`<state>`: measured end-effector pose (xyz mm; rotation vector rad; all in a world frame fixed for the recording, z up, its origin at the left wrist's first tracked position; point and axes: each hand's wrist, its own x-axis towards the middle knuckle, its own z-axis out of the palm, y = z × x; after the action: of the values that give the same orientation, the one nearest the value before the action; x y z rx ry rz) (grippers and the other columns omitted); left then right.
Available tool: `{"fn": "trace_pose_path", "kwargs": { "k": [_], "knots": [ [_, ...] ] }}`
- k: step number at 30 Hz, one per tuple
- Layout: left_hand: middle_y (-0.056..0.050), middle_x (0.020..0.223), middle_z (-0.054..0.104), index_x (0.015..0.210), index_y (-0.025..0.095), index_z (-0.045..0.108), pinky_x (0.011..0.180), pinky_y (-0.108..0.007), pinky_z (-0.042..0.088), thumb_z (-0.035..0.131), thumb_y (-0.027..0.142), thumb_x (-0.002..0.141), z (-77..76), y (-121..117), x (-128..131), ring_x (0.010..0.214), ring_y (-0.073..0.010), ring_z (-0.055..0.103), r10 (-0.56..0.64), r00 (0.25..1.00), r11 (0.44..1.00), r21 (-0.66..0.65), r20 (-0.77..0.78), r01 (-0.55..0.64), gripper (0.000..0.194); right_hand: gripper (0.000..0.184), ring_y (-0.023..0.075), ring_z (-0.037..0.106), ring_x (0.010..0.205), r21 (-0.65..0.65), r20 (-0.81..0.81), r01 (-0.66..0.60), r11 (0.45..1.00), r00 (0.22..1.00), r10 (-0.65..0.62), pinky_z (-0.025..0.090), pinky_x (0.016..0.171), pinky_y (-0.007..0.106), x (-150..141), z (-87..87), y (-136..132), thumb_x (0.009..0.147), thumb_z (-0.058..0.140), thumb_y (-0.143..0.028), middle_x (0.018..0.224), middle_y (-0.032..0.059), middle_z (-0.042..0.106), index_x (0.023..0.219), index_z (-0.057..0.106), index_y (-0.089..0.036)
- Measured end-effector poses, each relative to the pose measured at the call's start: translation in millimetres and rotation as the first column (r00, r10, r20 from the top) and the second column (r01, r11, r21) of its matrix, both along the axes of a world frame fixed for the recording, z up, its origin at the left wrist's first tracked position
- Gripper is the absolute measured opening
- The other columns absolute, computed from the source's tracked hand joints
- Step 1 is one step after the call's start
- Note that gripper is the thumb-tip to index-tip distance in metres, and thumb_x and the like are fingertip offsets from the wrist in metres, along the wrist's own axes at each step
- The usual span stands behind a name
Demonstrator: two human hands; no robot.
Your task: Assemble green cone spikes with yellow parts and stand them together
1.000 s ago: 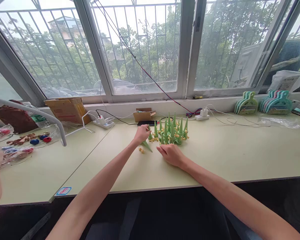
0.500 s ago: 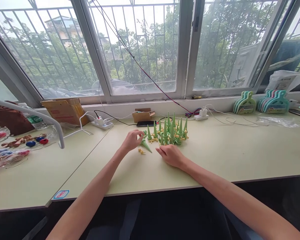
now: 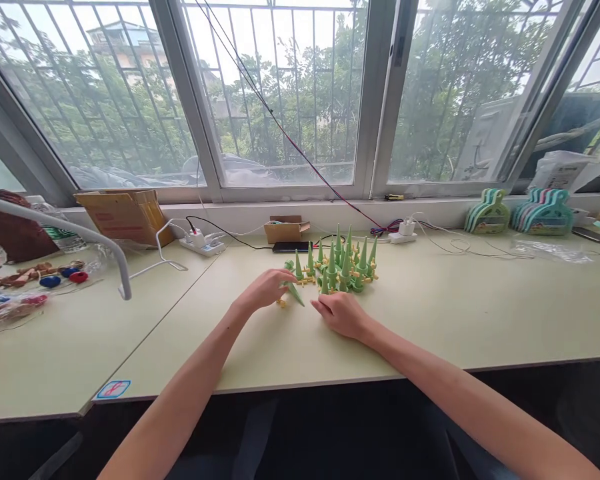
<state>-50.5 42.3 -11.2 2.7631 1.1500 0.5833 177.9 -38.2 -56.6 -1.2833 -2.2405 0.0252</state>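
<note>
A cluster of upright green cones [image 3: 343, 261] with small yellow fittings stands on the pale green table [image 3: 455, 313]. One green cone [image 3: 295, 292] lies on its side just left of the cluster, with a small yellow piece [image 3: 281, 303] beside it. My left hand [image 3: 265, 290] rests over that lying cone, fingers curled and touching it. My right hand [image 3: 341, 313] lies on the table at the cluster's near edge, fingers curled under, and what they hold is hidden.
Behind the cluster are a small cardboard box [image 3: 285, 230], a black phone [image 3: 290, 247] and a white power strip [image 3: 200, 243]. A larger carton [image 3: 123, 213] and toys in bags [image 3: 35, 277] sit at left. Green card stacks [image 3: 490, 213] stand at right.
My left hand has drawn back from the cluster's left side and come down onto the lying cone. My right hand has stayed in place. The other person's hand at the left edge has left the view.
</note>
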Motion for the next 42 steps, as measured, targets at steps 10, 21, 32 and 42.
{"fn": "trace_pose_path", "kwargs": {
  "k": [10, 21, 32, 42],
  "knots": [
    [-0.004, 0.107, 0.073, 0.098, 0.021, 0.075, 0.077, -0.027, 0.049, 0.049, 0.007, 0.077, -2.5, -2.7, 9.2, 0.092, -0.021, 0.066, -0.009, 0.996, 0.999, -0.052, -0.086, 0.005, 0.036, 0.039, 0.0099, 0.042, 0.054, 0.002, 0.015, -0.01, 1.0, 1.0, 0.01, 0.02, 0.056, 0.024, 0.6, -1.5, 0.8, 0.101, 0.042, -0.034, 0.059, 0.0003, 0.055, 0.069, 0.056, -0.017],
    [-0.006, 0.085, 0.071, 0.085, 0.022, 0.072, 0.066, -0.028, 0.047, 0.052, 0.014, 0.077, -1.6, -7.4, 11.3, 0.072, -0.0196, 0.063, 0.036, 0.999, 0.999, 0.014, 0.008, -0.037, 0.023, 0.039, 0.0108, 0.048, 0.057, -0.011, 0.075, -0.005, 1.0, 0.997, 0.006, 0.02, 0.057, 0.025, 0.1, 0.4, -2.2, 0.102, 0.04, -0.034, 0.062, 0.0011, 0.057, 0.073, 0.058, -0.017],
    [0.002, 0.07, 0.063, 0.093, 0.02, 0.064, 0.056, -0.023, 0.039, 0.057, 0.028, 0.087, -2.0, -9.9, 7.5, 0.049, -0.0086, 0.043, 0.089, 0.947, 0.986, 0.106, 0.308, -0.127, 0.012, 0.029, 0.0125, 0.057, 0.065, 0.04, 0.312, -0.011, 0.999, 0.95, -0.002, 0.027, 0.057, 0.026, -9.4, 5.5, -12.5, 0.103, 0.034, -0.027, 0.089, 0.0068, 0.063, 0.091, 0.058, -0.015],
    [-0.004, 0.09, 0.063, 0.092, 0.019, 0.061, 0.056, -0.02, 0.048, 0.054, 0.028, 0.091, -2.0, -13.5, 12.6, 0.062, -0.0091, 0.052, 0.054, 0.862, 0.975, 0.161, 0.504, -0.155, 0.011, 0.037, 0.0181, 0.066, 0.069, -0.012, 0.435, 0.101, 0.995, 0.896, -0.086, 0.045, 0.056, 0.028, -58.0, 23.8, 4.8, 0.085, 0.041, 0.005, 0.115, 0.0188, 0.057, 0.119, 0.048, -0.008]
  ]
}}
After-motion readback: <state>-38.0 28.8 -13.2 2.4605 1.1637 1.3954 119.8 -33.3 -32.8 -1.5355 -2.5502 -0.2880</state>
